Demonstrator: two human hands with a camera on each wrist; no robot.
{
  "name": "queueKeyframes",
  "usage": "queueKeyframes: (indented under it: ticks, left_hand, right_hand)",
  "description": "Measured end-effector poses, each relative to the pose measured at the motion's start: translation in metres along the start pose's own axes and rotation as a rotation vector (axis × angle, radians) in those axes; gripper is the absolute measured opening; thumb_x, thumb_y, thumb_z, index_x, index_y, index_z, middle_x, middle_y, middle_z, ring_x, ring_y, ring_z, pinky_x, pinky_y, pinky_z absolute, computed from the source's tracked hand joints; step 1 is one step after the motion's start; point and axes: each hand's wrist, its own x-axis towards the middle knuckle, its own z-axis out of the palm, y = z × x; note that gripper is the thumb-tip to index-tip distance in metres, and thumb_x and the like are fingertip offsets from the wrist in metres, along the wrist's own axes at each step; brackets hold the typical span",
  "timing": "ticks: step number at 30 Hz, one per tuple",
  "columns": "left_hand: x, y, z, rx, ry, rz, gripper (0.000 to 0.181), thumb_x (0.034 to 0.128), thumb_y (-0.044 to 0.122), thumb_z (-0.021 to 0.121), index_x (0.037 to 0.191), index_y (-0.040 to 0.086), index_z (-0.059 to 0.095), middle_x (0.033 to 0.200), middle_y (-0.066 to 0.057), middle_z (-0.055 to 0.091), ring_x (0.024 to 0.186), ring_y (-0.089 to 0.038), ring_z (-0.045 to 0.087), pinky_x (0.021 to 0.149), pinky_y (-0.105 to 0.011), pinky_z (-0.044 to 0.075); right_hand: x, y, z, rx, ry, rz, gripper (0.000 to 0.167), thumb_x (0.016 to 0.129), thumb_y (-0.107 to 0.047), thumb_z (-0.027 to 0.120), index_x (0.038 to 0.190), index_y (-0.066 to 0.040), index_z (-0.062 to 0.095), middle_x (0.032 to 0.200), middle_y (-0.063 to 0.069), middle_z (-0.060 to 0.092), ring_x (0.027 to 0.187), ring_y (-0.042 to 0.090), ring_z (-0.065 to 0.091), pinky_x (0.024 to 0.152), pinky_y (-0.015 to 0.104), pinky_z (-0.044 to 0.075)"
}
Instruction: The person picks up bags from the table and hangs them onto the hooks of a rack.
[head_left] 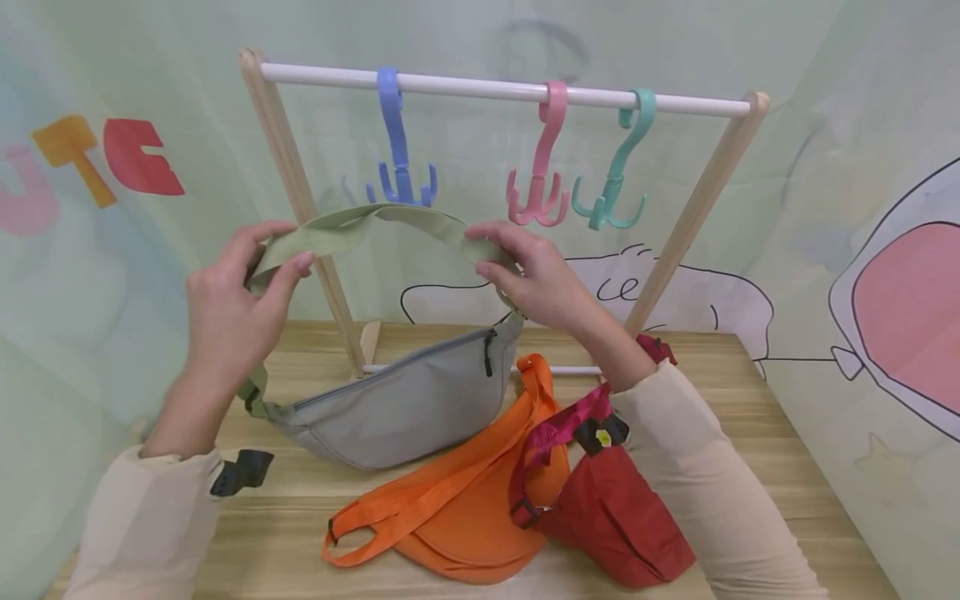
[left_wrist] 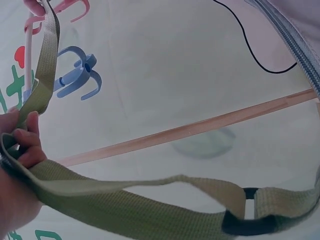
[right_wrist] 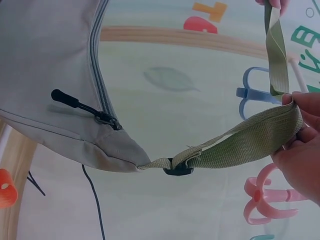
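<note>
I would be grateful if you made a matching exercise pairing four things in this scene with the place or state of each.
Things:
1. grey bag
2. orange bag
3. blue hook
4. pink hook

Places and states:
A. leftmost on the white rail in the head view
B. green strap held by the left hand and right hand
C. middle one of three on the rail
D. lying on the table next to the red bag

Pairs: 1-B; 2-D; 3-A; 4-C

Orange bag [head_left: 480, 533], red bag [head_left: 630, 517], wood-grain table [head_left: 288, 525]
</note>
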Motion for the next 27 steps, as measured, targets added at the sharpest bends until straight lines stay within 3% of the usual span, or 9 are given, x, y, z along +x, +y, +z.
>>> queueKeyframes:
  ticks: [9,15,22,27]
  left_hand:
    - [0.0058,0.0031,-0.0001,0.008,0.011,0.028,0.028,0.0809,0.003,0.067,0.107,-0.005,0.061,0.075,-0.018,0.066,0.054,0.011,0.036,0.048,-0.012,0.025]
    - [0.0075,0.0041,0.0006,0.002,0.009,0.017,0.028,0.0813,0.004,0.067,0.108,-0.005,0.061,0.077,-0.018,0.066,0.059,0.015,0.038,0.049,-0.011,0.026]
    - [0.0093,0.0049,0.0009,0.008,0.013,0.033,0.028,0.0813,0.003,0.067,0.107,-0.006,0.060,0.077,-0.018,0.066,0.058,0.015,0.037,0.049,-0.011,0.026]
    - [0.0105,0.0058,0.0011,0.001,0.019,0.015,0.029,0.0811,0.004,0.068,0.107,-0.005,0.061,0.077,-0.018,0.066,0.057,0.014,0.037,0.048,-0.010,0.026]
  right_hand:
    - [0.0034,-0.0001,-0.0024,-0.028,0.018,-0.001,0.035,0.086,0.004,0.058,0.121,0.003,0.053,0.109,0.012,0.058,0.078,0.018,0.052,0.075,0.026,0.044]
    - [0.0040,-0.0020,-0.0040,-0.034,0.022,0.006,0.035,0.086,0.003,0.058,0.121,0.003,0.053,0.115,0.012,0.057,0.084,0.019,0.052,0.080,0.026,0.044]
    - [0.0060,-0.0028,-0.0051,-0.029,0.036,-0.009,0.034,0.086,0.004,0.059,0.119,0.005,0.053,0.110,0.014,0.057,0.079,0.021,0.049,0.074,0.025,0.042]
    - [0.0075,-0.0047,-0.0062,-0.034,0.041,-0.003,0.035,0.085,0.004,0.059,0.120,0.005,0.053,0.112,0.014,0.057,0.082,0.021,0.050,0.077,0.025,0.043]
